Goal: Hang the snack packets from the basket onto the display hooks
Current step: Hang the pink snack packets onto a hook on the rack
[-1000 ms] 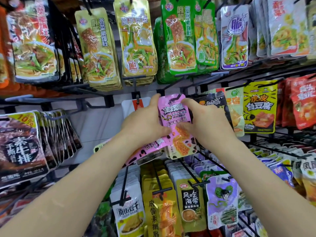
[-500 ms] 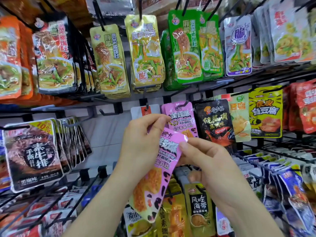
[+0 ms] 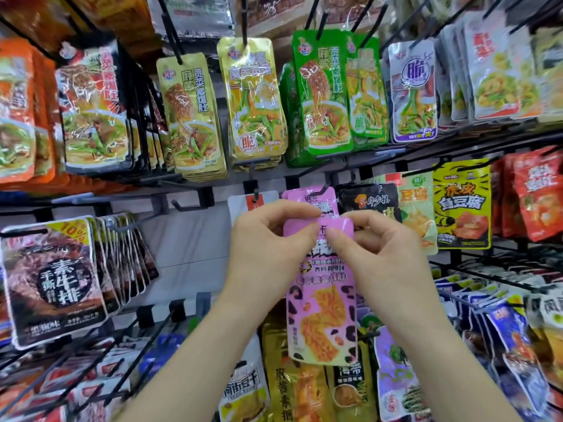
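The left hand (image 3: 268, 248) pinches the top of the pink packet (image 3: 323, 315). The right hand (image 3: 387, 254) pinches it too. A moment ago it hung tilted and lower; now it is straight, just under the hook (image 3: 327, 188), ready to hang.

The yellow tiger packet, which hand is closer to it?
Right. The right hand is left of the yellow tiger packet; the left hand is farther left, beyond the pink packet.

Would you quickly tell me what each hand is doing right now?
Left hand: closed, fingers pinching the top edge of the pink packet.
Right hand: closed, fingers pinching the same packet's top edge.
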A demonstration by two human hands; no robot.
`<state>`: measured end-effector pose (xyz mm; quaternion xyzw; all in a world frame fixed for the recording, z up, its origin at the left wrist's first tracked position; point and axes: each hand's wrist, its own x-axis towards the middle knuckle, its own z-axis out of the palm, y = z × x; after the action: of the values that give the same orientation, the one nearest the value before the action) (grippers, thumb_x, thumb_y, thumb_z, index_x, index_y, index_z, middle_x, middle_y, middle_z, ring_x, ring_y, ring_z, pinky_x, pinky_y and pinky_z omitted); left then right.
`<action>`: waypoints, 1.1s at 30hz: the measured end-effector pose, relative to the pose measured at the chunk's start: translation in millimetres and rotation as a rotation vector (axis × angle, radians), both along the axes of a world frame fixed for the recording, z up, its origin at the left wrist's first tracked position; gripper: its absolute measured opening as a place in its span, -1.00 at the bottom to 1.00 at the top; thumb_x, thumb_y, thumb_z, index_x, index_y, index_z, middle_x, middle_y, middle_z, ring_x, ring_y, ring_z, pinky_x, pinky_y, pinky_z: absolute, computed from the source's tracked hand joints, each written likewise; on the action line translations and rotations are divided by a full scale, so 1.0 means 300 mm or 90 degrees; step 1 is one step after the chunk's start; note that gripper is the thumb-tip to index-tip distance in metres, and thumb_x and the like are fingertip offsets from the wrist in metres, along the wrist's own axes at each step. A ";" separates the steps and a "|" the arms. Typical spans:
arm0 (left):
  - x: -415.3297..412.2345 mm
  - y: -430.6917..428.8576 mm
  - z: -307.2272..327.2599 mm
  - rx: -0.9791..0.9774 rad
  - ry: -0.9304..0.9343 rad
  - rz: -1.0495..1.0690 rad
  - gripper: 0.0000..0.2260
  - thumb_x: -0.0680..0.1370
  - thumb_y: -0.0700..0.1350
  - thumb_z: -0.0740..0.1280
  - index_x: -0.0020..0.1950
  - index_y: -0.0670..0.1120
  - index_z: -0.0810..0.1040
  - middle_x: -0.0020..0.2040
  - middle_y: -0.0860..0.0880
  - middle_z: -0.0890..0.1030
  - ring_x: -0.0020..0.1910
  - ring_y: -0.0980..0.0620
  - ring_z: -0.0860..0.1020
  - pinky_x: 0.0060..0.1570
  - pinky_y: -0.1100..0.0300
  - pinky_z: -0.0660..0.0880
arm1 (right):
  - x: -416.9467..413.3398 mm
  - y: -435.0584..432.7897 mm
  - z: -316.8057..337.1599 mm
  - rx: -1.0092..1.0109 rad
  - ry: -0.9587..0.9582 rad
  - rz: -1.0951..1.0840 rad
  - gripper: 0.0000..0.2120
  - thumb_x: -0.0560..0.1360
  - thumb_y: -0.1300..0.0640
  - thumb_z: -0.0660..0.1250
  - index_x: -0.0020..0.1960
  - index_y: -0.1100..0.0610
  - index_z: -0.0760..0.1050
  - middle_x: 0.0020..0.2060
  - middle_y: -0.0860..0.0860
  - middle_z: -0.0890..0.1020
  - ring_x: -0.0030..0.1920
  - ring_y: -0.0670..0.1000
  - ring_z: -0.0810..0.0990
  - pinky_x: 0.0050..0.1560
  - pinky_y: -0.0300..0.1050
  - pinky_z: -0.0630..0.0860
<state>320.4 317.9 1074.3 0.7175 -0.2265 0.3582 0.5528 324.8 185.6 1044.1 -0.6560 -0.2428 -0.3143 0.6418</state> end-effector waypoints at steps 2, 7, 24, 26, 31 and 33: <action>0.021 -0.022 0.027 0.011 -0.046 0.023 -0.83 0.44 -0.29 0.45 -0.15 -0.01 0.68 -0.27 0.06 0.68 -0.33 0.14 0.58 -0.29 0.24 0.53 | 0.030 -0.014 0.030 -0.003 -0.051 -0.056 -0.95 0.49 0.09 0.43 -0.13 -0.04 0.59 -0.38 -0.05 0.68 -0.37 -0.02 0.63 -0.36 -0.12 0.52; 0.083 -0.050 0.080 0.048 -0.102 0.109 -0.80 0.47 -0.19 0.45 -0.17 0.15 0.65 -0.25 0.17 0.67 -0.24 0.22 0.60 -0.20 0.28 0.52 | 0.114 -0.031 0.109 -0.011 -0.079 -0.155 -0.88 0.47 0.06 0.45 -0.02 0.06 0.63 -0.36 -0.09 0.67 -0.31 -0.15 0.64 -0.24 -0.14 0.59; 0.137 -0.038 0.106 0.151 -0.137 0.184 -0.87 0.52 -0.17 0.40 0.02 -0.04 0.70 -0.13 0.13 0.63 -0.16 0.24 0.56 -0.15 0.42 0.47 | 0.148 -0.060 0.158 -0.015 0.004 -0.108 -0.78 0.44 0.11 0.49 -0.30 -0.09 0.52 -0.42 -0.13 0.64 -0.32 -0.17 0.63 -0.29 -0.30 0.55; 0.134 -0.041 0.112 0.189 -0.145 0.183 -0.85 0.53 -0.19 0.39 0.05 -0.05 0.70 -0.14 0.17 0.59 -0.20 0.31 0.52 -0.18 0.49 0.41 | 0.148 -0.063 0.162 -0.012 0.006 -0.128 -0.77 0.43 0.13 0.49 -0.32 -0.09 0.52 -0.46 -0.16 0.63 -0.36 -0.19 0.62 -0.29 -0.28 0.54; 0.137 -0.045 0.129 0.203 -0.124 0.174 -0.83 0.52 -0.23 0.38 0.04 -0.06 0.70 -0.11 0.11 0.63 -0.21 0.27 0.54 -0.17 0.44 0.44 | 0.142 -0.072 0.177 -0.079 -0.034 -0.207 -0.85 0.43 0.09 0.46 -0.27 -0.08 0.53 -0.47 -0.13 0.60 -0.40 -0.20 0.57 -0.37 -0.33 0.46; 0.138 -0.041 0.130 0.156 -0.100 0.149 -0.84 0.50 -0.23 0.39 0.02 -0.05 0.70 -0.15 0.16 0.66 -0.21 0.25 0.59 -0.18 0.39 0.47 | 0.143 -0.073 0.180 -0.098 -0.029 -0.213 -0.93 0.43 0.05 0.46 -0.20 -0.03 0.59 -0.40 -0.09 0.64 -0.31 -0.13 0.62 -0.22 -0.15 0.57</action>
<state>361.9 305.7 1113.3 0.7704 -0.2262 0.4449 0.3967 367.8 163.6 1098.2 -0.7271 -0.1683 -0.4122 0.5227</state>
